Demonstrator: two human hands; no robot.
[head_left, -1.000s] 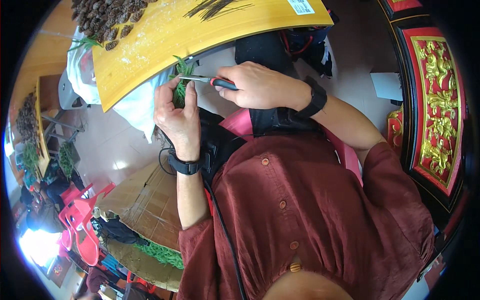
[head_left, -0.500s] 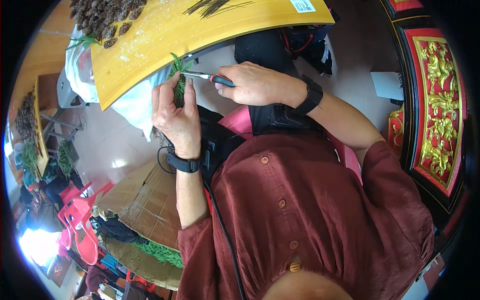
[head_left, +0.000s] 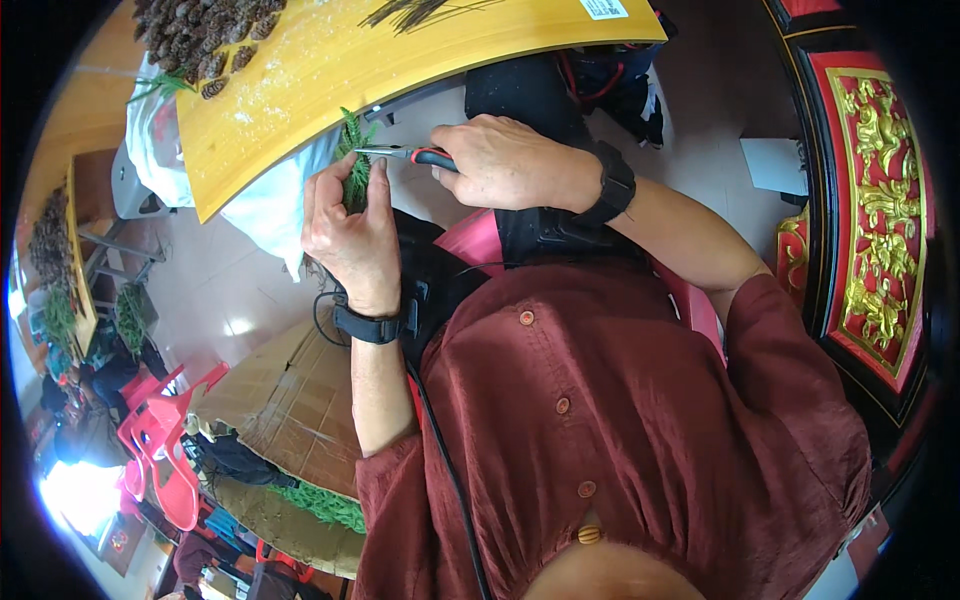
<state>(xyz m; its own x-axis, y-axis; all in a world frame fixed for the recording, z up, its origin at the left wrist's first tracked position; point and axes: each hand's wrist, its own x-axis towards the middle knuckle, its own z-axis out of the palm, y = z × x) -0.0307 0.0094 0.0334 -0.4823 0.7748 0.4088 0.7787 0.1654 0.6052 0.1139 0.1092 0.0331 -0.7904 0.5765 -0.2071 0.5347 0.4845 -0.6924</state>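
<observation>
My left hand [head_left: 347, 230] is closed on a green artificial pine sprig [head_left: 352, 183], its thumb and forefinger at either side of the needles. Wrapped round the dark handles of a pair of pliers [head_left: 393, 152] is my right hand [head_left: 510, 162]. The pliers' metal jaws point left and meet the sprig just above my left fingertips. Whether the jaws grip a wire or stem there is too small to tell. Both hands are in front of the near edge of the yellow table [head_left: 330, 85].
Pine cones [head_left: 205, 35] and dark thin wires [head_left: 425, 12] lie on the table. White plastic sheeting [head_left: 265, 215] hangs below its edge. A cardboard box [head_left: 290, 400] holding greenery [head_left: 325, 508] stands left of me, with pink chairs [head_left: 170, 450] beyond. A gilded red panel [head_left: 880, 220] is at right.
The pliers and my right hand have shifted slightly left, bringing the jaws further across the sprig. My left hand has barely moved and keeps its hold.
</observation>
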